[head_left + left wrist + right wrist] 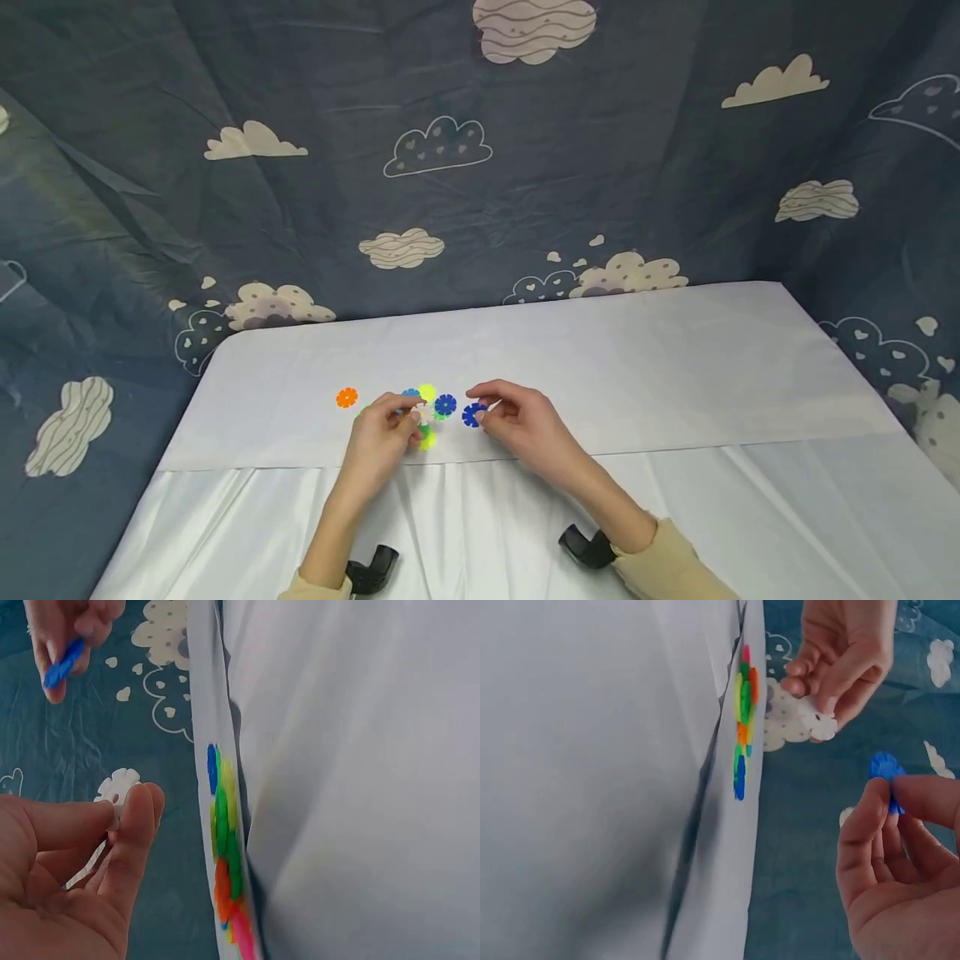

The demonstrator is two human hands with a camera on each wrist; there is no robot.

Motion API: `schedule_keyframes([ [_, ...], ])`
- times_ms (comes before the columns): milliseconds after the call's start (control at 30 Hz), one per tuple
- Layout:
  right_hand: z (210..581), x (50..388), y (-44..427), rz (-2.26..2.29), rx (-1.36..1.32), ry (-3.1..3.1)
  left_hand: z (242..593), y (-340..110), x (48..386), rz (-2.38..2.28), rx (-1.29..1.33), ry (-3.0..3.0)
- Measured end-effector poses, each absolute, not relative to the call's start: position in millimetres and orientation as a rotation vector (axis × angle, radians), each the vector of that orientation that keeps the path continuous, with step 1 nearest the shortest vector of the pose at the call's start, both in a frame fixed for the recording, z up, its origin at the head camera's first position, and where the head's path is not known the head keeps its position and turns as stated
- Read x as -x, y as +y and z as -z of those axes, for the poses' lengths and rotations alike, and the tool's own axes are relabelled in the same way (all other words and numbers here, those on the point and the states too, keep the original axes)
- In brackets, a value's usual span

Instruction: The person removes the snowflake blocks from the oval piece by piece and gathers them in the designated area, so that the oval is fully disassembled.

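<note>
Between thumb and fingertips, my left hand (378, 437) pinches a white notched plastic disc (118, 782), a snowflake-type connector piece. My right hand (528, 423) pinches a dark blue disc (885, 766) of the same kind at its edge. Both pieces are held up above the table, apart from each other, with the hands facing. Below and between the hands lie several more discs, among them a blue one (446, 405) and a yellow one (427, 391). The left hand hides part of this group in the head view.
A single orange disc (347, 397) lies left of the group. The white-covered table (675, 375) extends far to the right, with a cloth fold along its front. A dark curtain (600, 167) with cloud prints hangs behind. Black wrist mounts (372, 570) sit on both forearms.
</note>
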State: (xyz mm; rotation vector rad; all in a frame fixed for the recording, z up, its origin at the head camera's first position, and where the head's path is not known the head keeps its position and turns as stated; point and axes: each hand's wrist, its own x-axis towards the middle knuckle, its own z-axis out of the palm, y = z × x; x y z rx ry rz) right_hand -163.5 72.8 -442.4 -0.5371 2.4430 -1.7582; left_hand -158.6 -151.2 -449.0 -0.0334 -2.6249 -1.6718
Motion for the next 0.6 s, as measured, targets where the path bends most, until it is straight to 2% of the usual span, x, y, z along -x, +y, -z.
schedule_keyframes([
  [400, 446, 211, 28, 1.308, 0.669, 2.541, 457, -184, 177, 1.26, -0.018, -2.851],
  [600, 454, 224, 14, 1.045, 0.716, 2.64, 463, -197, 181, 1.133, 0.004, -2.909],
])
